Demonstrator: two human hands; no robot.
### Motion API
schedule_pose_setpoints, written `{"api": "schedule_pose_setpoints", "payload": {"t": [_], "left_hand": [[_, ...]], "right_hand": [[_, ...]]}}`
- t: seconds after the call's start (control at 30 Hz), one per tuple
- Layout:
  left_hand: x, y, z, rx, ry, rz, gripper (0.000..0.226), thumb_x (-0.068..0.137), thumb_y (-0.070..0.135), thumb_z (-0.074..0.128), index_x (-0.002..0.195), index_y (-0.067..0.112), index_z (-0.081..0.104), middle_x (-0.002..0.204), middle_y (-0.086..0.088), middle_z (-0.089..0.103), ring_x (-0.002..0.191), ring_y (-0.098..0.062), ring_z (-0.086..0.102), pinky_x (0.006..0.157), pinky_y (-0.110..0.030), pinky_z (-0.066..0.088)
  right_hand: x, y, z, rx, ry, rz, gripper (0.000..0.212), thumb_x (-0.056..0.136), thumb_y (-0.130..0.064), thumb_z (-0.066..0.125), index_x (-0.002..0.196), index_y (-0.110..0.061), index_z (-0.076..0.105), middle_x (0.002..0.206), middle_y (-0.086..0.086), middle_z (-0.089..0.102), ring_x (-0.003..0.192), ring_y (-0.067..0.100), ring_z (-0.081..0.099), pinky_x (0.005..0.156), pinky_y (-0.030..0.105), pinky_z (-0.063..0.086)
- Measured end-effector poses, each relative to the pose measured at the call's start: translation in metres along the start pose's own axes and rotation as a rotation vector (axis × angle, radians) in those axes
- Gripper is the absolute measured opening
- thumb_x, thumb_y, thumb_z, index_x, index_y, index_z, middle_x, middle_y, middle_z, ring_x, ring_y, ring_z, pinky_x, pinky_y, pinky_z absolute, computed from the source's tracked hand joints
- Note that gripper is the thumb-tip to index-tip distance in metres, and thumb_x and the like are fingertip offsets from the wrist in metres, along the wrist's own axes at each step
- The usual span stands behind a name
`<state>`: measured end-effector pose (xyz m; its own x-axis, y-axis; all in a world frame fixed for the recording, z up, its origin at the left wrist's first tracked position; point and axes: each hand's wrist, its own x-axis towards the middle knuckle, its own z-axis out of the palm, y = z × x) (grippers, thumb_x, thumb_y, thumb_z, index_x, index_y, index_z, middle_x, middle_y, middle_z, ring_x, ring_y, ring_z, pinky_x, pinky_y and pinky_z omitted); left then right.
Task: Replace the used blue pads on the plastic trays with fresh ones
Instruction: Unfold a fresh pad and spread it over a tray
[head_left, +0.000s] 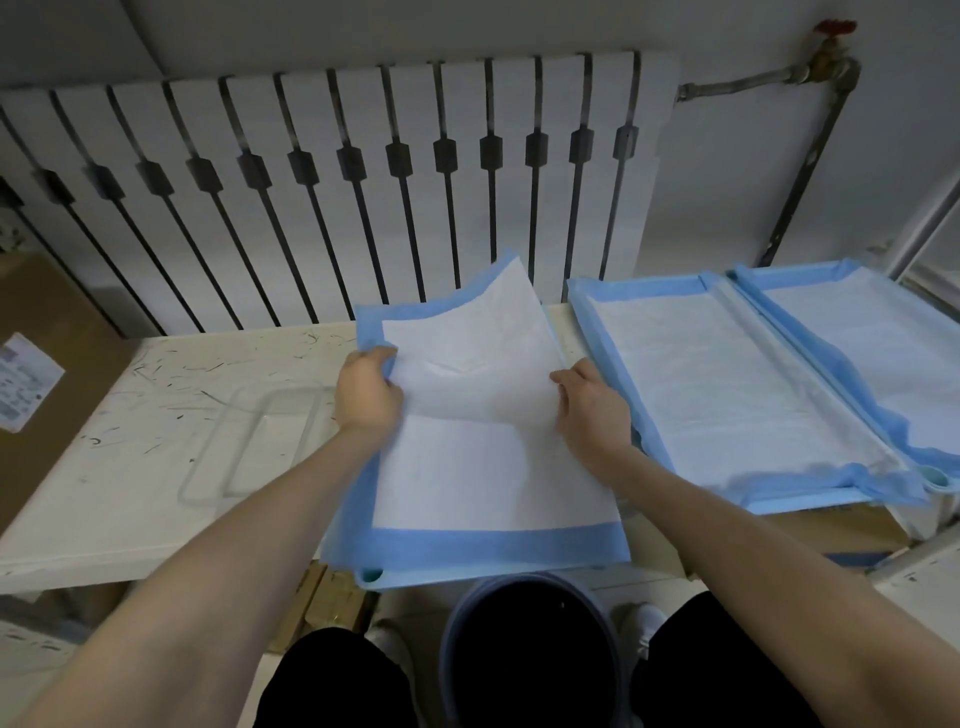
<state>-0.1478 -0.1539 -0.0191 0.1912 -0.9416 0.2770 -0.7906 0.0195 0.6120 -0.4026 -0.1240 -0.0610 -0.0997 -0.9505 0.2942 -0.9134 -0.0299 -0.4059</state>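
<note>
A blue-bordered pad with a white middle (467, 478) lies over a light blue plastic tray (395, 576) at the table's front centre. Its far half is lifted and bent up toward the radiator. My left hand (368, 391) grips the pad's left edge near the far corner. My right hand (589, 402) holds the pad's right edge, fingers curled on it. To the right, two more trays are lined with pads (727, 384) (878, 343), their blue borders folded up along the tray walls.
A clear plastic tray (244, 447) with no pad sits on the scratched white table (156, 395) at left. A white radiator (337, 197) stands behind. A dark bin (530, 654) is below the table edge between my legs. A cardboard box (47, 374) is at far left.
</note>
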Motion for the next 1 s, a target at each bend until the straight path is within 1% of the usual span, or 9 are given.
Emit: {"api": "schedule_pose_setpoints", "payload": {"t": [0.1,0.17,0.23,0.3,0.37,0.57,0.7,0.87,1.0], "left_hand": [[-0.001,0.01,-0.008,-0.049,0.138,0.151,0.049,0.081,-0.014,0.043,0.123,0.003,0.062,0.114,-0.013,0.058,0.104,-0.028,0.055,0.083,-0.013,0.033],[-0.001,0.011,-0.011,-0.017,0.117,0.104,0.049,0.081,-0.012,0.044,0.124,0.004,0.061,0.118,-0.01,0.056,0.105,-0.026,0.054,0.081,-0.018,0.036],[0.0,0.006,-0.011,0.067,-0.026,-0.057,0.036,0.081,-0.008,0.048,0.113,0.001,0.062,0.122,-0.013,0.054,0.102,-0.03,0.055,0.075,-0.026,0.042],[-0.001,0.0,-0.014,0.163,-0.206,-0.212,0.008,0.081,-0.002,0.052,0.077,0.003,0.054,0.112,-0.018,0.057,0.081,-0.028,0.054,0.055,-0.025,0.039],[-0.001,-0.006,-0.013,0.213,-0.321,-0.281,0.025,0.083,0.003,0.053,0.065,0.011,0.037,0.099,-0.016,0.052,0.066,-0.019,0.045,0.046,-0.025,0.028],[-0.002,-0.004,-0.013,0.215,-0.377,-0.329,0.011,0.084,0.011,0.053,0.085,0.01,0.042,0.114,-0.012,0.043,0.074,-0.019,0.046,0.056,-0.026,0.036],[0.002,0.003,-0.01,0.33,-0.374,-0.308,0.039,0.086,0.016,0.051,0.124,0.016,0.042,0.125,-0.013,0.037,0.114,-0.033,0.042,0.084,-0.036,0.043],[0.013,0.008,-0.006,0.288,-0.328,-0.33,0.059,0.086,0.017,0.053,0.14,0.021,0.029,0.129,-0.016,0.035,0.117,-0.035,0.041,0.092,-0.042,0.044],[0.032,0.008,-0.007,0.116,-0.29,-0.464,0.068,0.087,0.017,0.055,0.144,0.006,0.021,0.135,-0.018,0.04,0.121,-0.037,0.046,0.095,-0.044,0.045]], "right_hand": [[0.001,0.003,0.0,0.106,0.019,0.098,0.028,0.097,-0.014,0.039,0.12,-0.011,0.055,0.11,0.002,0.05,0.088,0.029,0.059,0.067,0.031,0.041],[0.0,0.0,0.003,0.067,-0.015,0.115,0.025,0.097,-0.015,0.036,0.106,-0.01,0.059,0.105,0.002,0.048,0.083,0.026,0.058,0.067,0.032,0.045],[-0.003,-0.006,0.006,0.007,-0.082,0.111,0.025,0.097,-0.016,0.035,0.085,-0.011,0.057,0.098,0.002,0.047,0.07,0.022,0.054,0.058,0.03,0.044],[-0.003,-0.012,0.005,-0.056,-0.185,0.109,0.024,0.096,-0.016,0.037,0.076,-0.012,0.05,0.091,0.003,0.047,0.064,0.019,0.049,0.048,0.026,0.033],[-0.003,-0.016,0.0,-0.131,-0.257,0.106,0.02,0.093,-0.012,0.04,0.074,-0.013,0.048,0.086,0.002,0.048,0.065,0.019,0.049,0.046,0.025,0.026],[-0.006,-0.027,-0.009,-0.323,-0.262,0.048,0.015,0.093,-0.005,0.04,0.094,-0.008,0.055,0.096,0.005,0.052,0.071,0.023,0.051,0.06,0.029,0.037],[-0.006,-0.026,-0.013,-0.381,-0.291,0.043,0.012,0.091,-0.008,0.045,0.094,-0.01,0.056,0.101,0.007,0.057,0.074,0.024,0.052,0.061,0.029,0.037],[0.009,-0.03,-0.013,-0.376,-0.245,0.009,0.014,0.087,-0.026,0.051,0.089,-0.013,0.046,0.096,0.005,0.041,0.081,0.021,0.043,0.061,0.031,0.036],[0.03,-0.028,-0.006,-0.255,-0.233,0.088,0.023,0.088,-0.021,0.054,0.106,-0.012,0.043,0.106,0.007,0.044,0.089,0.022,0.047,0.063,0.032,0.041]]}}
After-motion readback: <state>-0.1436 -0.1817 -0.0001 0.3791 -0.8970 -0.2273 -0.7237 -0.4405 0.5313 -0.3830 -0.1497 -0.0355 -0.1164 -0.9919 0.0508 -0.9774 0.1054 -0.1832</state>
